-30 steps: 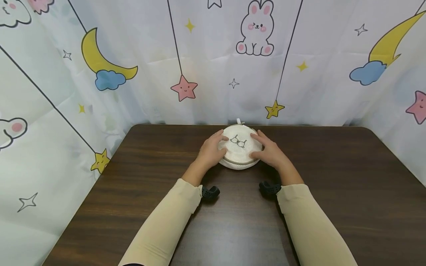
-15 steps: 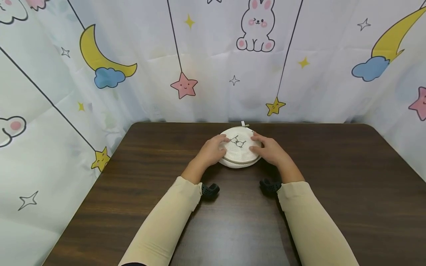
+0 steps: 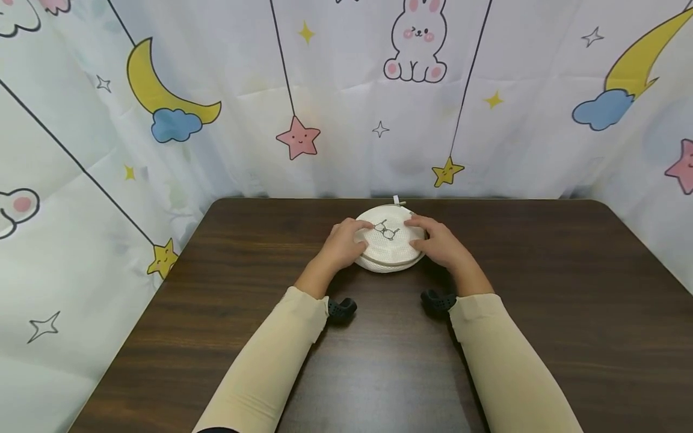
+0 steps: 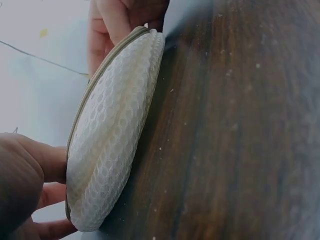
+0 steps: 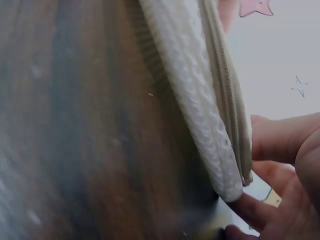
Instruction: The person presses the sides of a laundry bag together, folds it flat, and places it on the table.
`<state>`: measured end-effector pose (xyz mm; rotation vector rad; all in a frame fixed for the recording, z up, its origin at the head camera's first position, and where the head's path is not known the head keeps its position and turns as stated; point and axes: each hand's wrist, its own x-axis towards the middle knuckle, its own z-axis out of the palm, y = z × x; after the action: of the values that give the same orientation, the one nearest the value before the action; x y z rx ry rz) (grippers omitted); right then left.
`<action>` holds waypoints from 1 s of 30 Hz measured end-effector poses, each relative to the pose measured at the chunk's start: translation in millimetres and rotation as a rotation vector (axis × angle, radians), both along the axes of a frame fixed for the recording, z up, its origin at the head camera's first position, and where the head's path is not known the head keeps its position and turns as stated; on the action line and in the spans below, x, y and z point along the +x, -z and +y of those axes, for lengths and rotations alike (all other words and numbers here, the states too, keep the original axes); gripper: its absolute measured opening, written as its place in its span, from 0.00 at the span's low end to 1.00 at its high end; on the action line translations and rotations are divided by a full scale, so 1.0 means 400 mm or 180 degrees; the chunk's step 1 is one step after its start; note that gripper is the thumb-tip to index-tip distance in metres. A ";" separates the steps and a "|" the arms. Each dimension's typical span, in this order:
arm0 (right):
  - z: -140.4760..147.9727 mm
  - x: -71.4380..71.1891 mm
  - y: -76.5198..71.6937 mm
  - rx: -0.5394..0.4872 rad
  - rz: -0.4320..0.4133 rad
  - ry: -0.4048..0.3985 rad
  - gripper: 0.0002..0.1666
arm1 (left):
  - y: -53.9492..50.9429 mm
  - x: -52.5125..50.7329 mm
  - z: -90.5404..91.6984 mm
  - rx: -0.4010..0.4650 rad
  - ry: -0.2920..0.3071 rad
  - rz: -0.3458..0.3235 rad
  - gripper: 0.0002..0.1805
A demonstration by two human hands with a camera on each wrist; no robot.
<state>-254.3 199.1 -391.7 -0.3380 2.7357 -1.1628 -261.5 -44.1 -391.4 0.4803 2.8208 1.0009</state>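
"What does the head view give you?"
"A round white mesh zip pouch [image 3: 388, 251] near the far edge of the dark wood-grain table [image 3: 373, 367]. The left hand [image 3: 341, 245] grips its left side, the right hand [image 3: 440, 246] its right."
"Anything on the pouch?"
"A dark line drawing [image 3: 387, 230] on top, between the hands, and a small white tab [image 3: 396, 199] at the far rim. Behind the table hangs a white curtain [image 3: 346, 162] printed with moons, stars and a rabbit."
"And the left wrist?"
"The pouch from its side, honeycomb mesh below a beige zipper band [image 4: 78, 112]. The left thumb presses that band, with fingers curled at the rim. The other hand is at the opposite end, partly hidden."
"Right wrist?"
"The right thumb lies against the band and the fingers reach to the mesh edge, so it's grasping too."
"Is the pouch lifted?"
"Can't tell; its underside is very close to the tabletop."
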 end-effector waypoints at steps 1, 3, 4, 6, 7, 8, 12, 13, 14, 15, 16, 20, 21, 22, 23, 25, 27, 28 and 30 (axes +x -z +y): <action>-0.004 -0.001 -0.001 0.0028 0.0030 0.0037 0.29 | -0.002 0.000 0.002 -0.0079 0.0030 0.0051 0.23; -0.014 -0.002 -0.005 0.0126 0.0079 0.0106 0.29 | -0.006 0.001 0.006 -0.0267 0.0117 0.0164 0.25; -0.018 -0.002 -0.008 0.0185 0.0091 0.0143 0.28 | -0.009 0.002 0.008 -0.0356 0.0154 0.0214 0.25; -0.029 0.000 -0.014 0.0278 0.0144 0.0191 0.28 | -0.014 0.004 0.012 -0.0534 0.0207 0.0299 0.25; -0.035 0.001 -0.018 0.0301 0.0175 0.0207 0.27 | -0.017 0.006 0.014 -0.0585 0.0227 0.0323 0.24; -0.041 0.003 -0.021 0.0310 0.0206 0.0214 0.27 | -0.019 0.007 0.016 -0.0606 0.0232 0.0331 0.24; -0.066 0.009 -0.027 0.0214 0.0352 0.0094 0.30 | -0.020 0.012 0.031 -0.0550 0.0246 0.0325 0.23; -0.070 0.009 -0.024 0.0146 0.0350 0.0044 0.31 | -0.018 0.012 0.036 -0.0533 0.0268 0.0303 0.25; -0.074 0.011 -0.022 0.0087 0.0333 0.0000 0.31 | -0.015 0.013 0.040 -0.0546 0.0298 0.0284 0.26; -0.077 0.012 -0.019 0.0048 0.0307 -0.0049 0.31 | -0.011 0.013 0.045 -0.0587 0.0343 0.0273 0.28; -0.080 0.013 -0.015 0.0035 0.0271 -0.0096 0.31 | -0.007 0.012 0.050 -0.0650 0.0386 0.0259 0.29; -0.087 0.014 -0.007 0.0198 0.0029 -0.0232 0.31 | 0.010 0.012 0.069 -0.1048 0.0495 0.0185 0.32; -0.089 0.013 -0.006 0.0309 -0.0019 -0.0267 0.32 | 0.012 0.013 0.073 -0.1134 0.0506 0.0152 0.33; -0.092 0.010 -0.007 0.0423 -0.0054 -0.0299 0.33 | 0.014 0.013 0.076 -0.1218 0.0512 0.0121 0.33; -0.094 0.008 -0.009 0.0510 -0.0098 -0.0309 0.34 | 0.014 0.013 0.080 -0.1291 0.0511 0.0088 0.34; -0.098 0.001 -0.014 0.0693 -0.0158 -0.0359 0.34 | 0.009 0.013 0.083 -0.1390 0.0494 -0.0002 0.34; -0.101 -0.006 -0.018 0.0830 -0.0236 -0.0421 0.33 | 0.001 0.013 0.085 -0.1457 0.0482 -0.0094 0.34; -0.103 -0.009 -0.019 0.0885 -0.0287 -0.0455 0.33 | -0.002 0.013 0.085 -0.1496 0.0483 -0.0138 0.34; -0.104 -0.015 -0.021 0.0985 -0.0382 -0.0513 0.33 | -0.009 0.013 0.086 -0.1546 0.0493 -0.0237 0.34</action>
<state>-260.3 157.5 -383.2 -0.4223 2.6686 -0.6837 -256.5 -9.7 -387.7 0.5709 2.7670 0.2793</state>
